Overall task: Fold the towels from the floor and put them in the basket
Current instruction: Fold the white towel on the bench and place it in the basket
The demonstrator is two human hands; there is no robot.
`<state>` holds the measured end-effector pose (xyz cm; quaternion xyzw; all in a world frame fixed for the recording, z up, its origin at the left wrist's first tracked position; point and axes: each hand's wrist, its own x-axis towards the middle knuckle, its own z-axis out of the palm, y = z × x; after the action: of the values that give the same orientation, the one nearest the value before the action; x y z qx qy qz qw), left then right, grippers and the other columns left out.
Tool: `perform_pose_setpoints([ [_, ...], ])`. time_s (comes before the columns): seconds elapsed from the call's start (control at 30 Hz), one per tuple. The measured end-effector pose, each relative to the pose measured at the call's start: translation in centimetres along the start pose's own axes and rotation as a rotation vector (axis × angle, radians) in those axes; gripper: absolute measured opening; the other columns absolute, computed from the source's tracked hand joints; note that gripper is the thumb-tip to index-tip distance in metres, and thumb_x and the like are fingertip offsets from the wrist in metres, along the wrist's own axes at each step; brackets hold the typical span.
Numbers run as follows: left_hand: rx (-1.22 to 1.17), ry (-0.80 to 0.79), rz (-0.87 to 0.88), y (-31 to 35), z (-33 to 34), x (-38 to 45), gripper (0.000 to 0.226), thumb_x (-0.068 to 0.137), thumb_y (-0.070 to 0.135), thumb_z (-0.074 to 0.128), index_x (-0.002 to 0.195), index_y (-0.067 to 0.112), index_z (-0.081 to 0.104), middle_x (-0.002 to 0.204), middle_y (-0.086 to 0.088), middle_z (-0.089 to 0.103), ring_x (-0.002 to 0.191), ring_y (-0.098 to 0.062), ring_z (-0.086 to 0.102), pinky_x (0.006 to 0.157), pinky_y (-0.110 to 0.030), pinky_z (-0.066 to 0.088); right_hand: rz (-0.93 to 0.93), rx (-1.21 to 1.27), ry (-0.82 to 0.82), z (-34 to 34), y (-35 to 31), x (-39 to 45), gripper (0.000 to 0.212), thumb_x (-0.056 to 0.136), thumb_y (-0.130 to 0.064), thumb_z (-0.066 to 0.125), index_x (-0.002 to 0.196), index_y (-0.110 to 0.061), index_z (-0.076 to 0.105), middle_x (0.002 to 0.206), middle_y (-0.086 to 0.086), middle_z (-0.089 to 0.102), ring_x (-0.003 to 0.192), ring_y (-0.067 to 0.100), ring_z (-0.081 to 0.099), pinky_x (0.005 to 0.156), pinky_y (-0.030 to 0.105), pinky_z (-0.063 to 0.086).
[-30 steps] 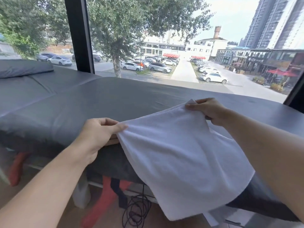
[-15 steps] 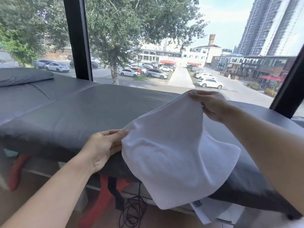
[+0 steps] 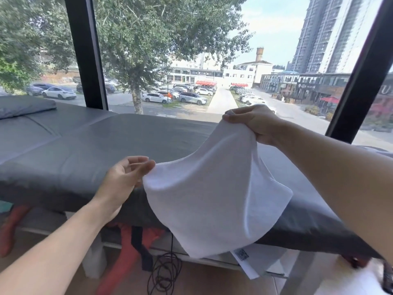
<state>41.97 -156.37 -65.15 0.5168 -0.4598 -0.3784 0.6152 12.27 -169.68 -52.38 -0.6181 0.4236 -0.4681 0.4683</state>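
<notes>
1. Over the near edge of the grey padded bench [image 3: 119, 145], a white towel [image 3: 212, 194] hangs in the air between both hands, its lower part drooping past the bench edge toward the floor.
2. Right hand [image 3: 258, 124]: fingers curled tight, pinching the towel's top corner. It has risen over the last second, from bench level to up against the window view, pulling the cloth into a peak.
3. Left hand [image 3: 125, 177]: palm turned up, fingers only loosely bent. A second ago the thumb clamped the other corner; now the towel's edge merely touches the fingertips [image 3: 148, 165], so the grip looks relaxed or let go.
4. Judgement: the towel is being shaken out or re-gripped, not yet folded. It is no longer stretched flat between the hands, so the corners must be matched again before any fold.
5. No basket is in view; a black cable [image 3: 163, 273] and papers [image 3: 257, 260] lie under the bench.
</notes>
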Motion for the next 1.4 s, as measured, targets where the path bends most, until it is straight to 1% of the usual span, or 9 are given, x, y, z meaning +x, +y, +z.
perform_pose_setpoints([
  [0.13,0.367,-0.06,-0.009,-0.7,0.0,0.3,0.047,0.073,0.029,0.09,0.114,0.027,0.067,0.094,0.0,0.074,0.085,-0.016,0.067,0.074,-0.018,0.047,0.004,-0.068,0.05,0.1,0.2,-0.1,0.037,0.063,-0.022,0.095,0.096,-0.011,0.081,0.094,0.01,0.079,0.088,0.024,0.076,0.078,0.039,0.062],
  [0.27,0.247,-0.053,-0.097,-0.4,-0.3,1.1,0.02,0.078,0.018,0.084,0.091,0.006,0.075,0.076,0.003,0.073,0.062,-0.009,0.06,0.057,-0.018,0.042,-0.001,-0.062,0.085,-0.5,0.2,-0.2,0.035,0.066,-0.023,0.093,0.097,-0.012,0.081,0.096,0.009,0.078,0.091,0.025,0.076,0.084,0.041,0.061],
  [0.57,-0.317,-0.109,-0.329,2.3,-1.2,2.0,0.019,0.077,0.02,0.075,0.095,0.02,0.073,0.097,-0.002,0.074,0.081,-0.017,0.066,0.079,-0.03,0.05,0.093,-0.167,-0.035,-3.4,0.1,-1.0,0.04,0.066,-0.032,0.087,0.102,-0.018,0.079,0.099,-0.004,0.078,0.082,0.012,0.071,0.069,0.023,0.054],
  [0.83,0.341,-0.19,-0.415,7.4,-2.5,7.1,0.039,0.06,0.022,0.085,0.098,0.014,0.081,0.061,0.007,0.039,0.052,-0.009,0.021,0.035,-0.016,0.017,0.123,-0.305,-0.016,-4.3,-0.9,0.2,0.029,0.077,-0.03,0.084,0.105,-0.023,0.079,0.091,-0.009,0.075,0.069,0.005,0.066,0.052,0.018,0.042],
  [0.93,0.428,-0.054,-0.287,9.7,-1.1,9.2,0.035,0.07,0.028,0.087,0.101,0.016,0.078,0.059,0.003,0.034,0.049,-0.011,0.024,0.038,-0.017,0.015,0.139,-0.591,0.031,-5.1,-1.1,1.0,0.019,0.08,-0.026,0.083,0.097,-0.02,0.078,0.085,-0.003,0.076,0.066,0.01,0.071,0.054,0.022,0.053],
  [1.03,0.358,0.091,-0.16,10.5,1.2,11.0,0.03,0.08,0.028,0.084,0.103,0.011,0.074,0.064,0.001,0.063,0.041,-0.006,0.058,0.04,-0.017,0.031,0.113,-0.778,0.125,-4.8,-0.3,2.3,0.011,0.084,-0.021,0.081,0.089,-0.012,0.078,0.081,0.007,0.075,0.064,0.018,0.071,0.047,0.023,0.053],
  [1.17,0.192,0.038,-0.181,9.2,3.7,11.5,0.01,0.099,0.013,0.062,0.108,0.009,0.063,0.092,-0.01,0.078,0.06,-0.021,0.075,0.04,-0.021,0.052,0.152,-0.627,0.265,-3.8,1.6,3.6,0.009,0.089,-0.014,0.075,0.092,-0.006,0.072,0.084,0.014,0.071,0.048,0.02,0.069,0.036,0.022,0.05],
  [1.3,0.101,0.06,-0.151,6.3,4.1,11.8,0.015,0.098,0.001,0.059,0.107,0.01,0.051,0.105,-0.016,0.075,0.075,-0.029,0.074,0.053,-0.032,0.062,0.187,-0.267,0.306,-2.6,4.4,4.6,0.003,0.098,-0.007,0.059,0.097,-0.007,0.062,0.112,0.02,0.065,0.066,0.031,0.071,0.065,0.036,0.063],
  [1.4,0.063,0.051,-0.178,4.3,4.2,12.0,0.015,0.098,0.004,0.06,0.102,0.015,0.051,0.11,-0.016,0.075,0.084,-0.03,0.07,0.08,-0.043,0.06,0.173,-0.181,0.289,-2.2,6.1,4.5,0.016,0.102,-0.006,0.052,0.118,-0.005,0.054,0.1,0.018,0.062,0.079,0.036,0.067,0.072,0.044,0.063],
])
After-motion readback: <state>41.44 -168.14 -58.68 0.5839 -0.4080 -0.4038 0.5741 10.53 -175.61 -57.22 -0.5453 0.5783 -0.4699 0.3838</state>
